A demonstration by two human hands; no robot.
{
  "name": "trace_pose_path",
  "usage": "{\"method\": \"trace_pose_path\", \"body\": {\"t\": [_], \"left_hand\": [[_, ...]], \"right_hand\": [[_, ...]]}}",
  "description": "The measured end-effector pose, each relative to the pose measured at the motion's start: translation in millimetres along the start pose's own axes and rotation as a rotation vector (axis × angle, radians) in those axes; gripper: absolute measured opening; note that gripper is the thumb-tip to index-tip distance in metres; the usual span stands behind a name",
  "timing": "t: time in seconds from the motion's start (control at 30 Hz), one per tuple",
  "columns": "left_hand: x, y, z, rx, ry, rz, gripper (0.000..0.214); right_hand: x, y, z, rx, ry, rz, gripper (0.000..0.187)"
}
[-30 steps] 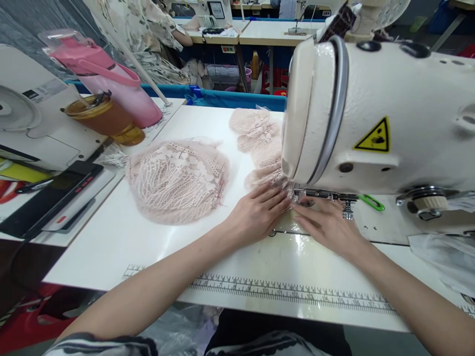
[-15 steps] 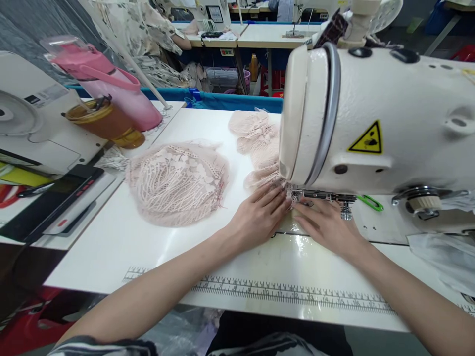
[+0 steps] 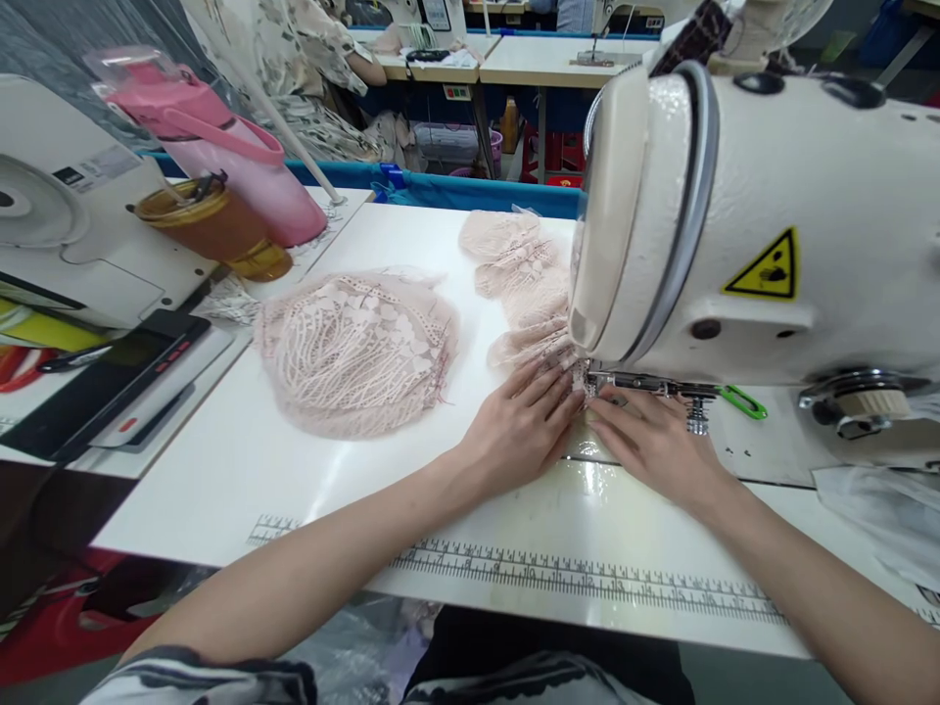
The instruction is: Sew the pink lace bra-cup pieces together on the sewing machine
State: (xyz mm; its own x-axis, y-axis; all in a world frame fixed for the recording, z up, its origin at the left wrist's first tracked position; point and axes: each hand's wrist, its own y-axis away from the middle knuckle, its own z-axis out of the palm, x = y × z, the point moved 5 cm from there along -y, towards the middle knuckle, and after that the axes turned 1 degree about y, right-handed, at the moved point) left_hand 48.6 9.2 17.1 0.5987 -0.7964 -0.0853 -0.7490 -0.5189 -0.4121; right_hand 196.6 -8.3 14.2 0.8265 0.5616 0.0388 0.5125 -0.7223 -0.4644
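My left hand (image 3: 514,426) lies with its fingers stretched flat on a pale pink lace fabric (image 3: 525,284), just left of the presser foot. The fabric runs from under my fingers back along the left side of the white sewing machine (image 3: 749,215). On the other side of the needle area, my right hand (image 3: 657,436) rests on the machine bed, fingers extended toward the fabric's edge and partly hidden behind the metal attachment (image 3: 646,382). The needle itself cannot be made out. A second pink lace piece (image 3: 356,352) lies on the table to the left.
A printed ruler (image 3: 550,573) runs along the table's front edge. At the left stand a pink bottle (image 3: 242,166), a brown cup (image 3: 212,225) and a black device (image 3: 110,382). A green thread snipper (image 3: 743,401) lies right of the attachment. Another person's arm (image 3: 365,69) shows behind.
The view has shifted slightly, so the sewing machine sits farther right and the table items higher. Both hands keep nearly the same place beside the needle area.
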Motion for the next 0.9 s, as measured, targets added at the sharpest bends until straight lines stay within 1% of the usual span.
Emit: {"method": "trace_pose_path", "body": {"t": [0.17,0.4,0.67,0.77,0.83,0.9], "left_hand": [[-0.1,-0.3,0.6,-0.003,-0.008,-0.007,0.036],[-3.0,-1.5,3.0,-0.041,0.014,-0.039,0.037],[-5.9,-5.2,4.0,-0.09,0.043,-0.086,0.038],[-7.7,-5.2,3.9,-0.106,0.04,-0.119,0.039],[-8.5,-5.0,3.7,-0.107,0.038,-0.138,0.04],[-9.0,-4.6,4.3,-0.118,0.043,-0.158,0.042]], "right_hand": [[0.6,1.1,0.6,0.002,0.03,0.01,0.024],[5.4,4.2,9.9,-0.07,0.02,0.038,0.029],[10.6,4.3,11.9,-0.072,0.028,0.039,0.031],[13.3,1.0,6.3,0.0,-0.022,0.07,0.025],[17.4,-1.2,2.8,0.053,-0.078,0.126,0.019],[21.9,-2.3,1.4,0.086,-0.121,0.181,0.017]]}}
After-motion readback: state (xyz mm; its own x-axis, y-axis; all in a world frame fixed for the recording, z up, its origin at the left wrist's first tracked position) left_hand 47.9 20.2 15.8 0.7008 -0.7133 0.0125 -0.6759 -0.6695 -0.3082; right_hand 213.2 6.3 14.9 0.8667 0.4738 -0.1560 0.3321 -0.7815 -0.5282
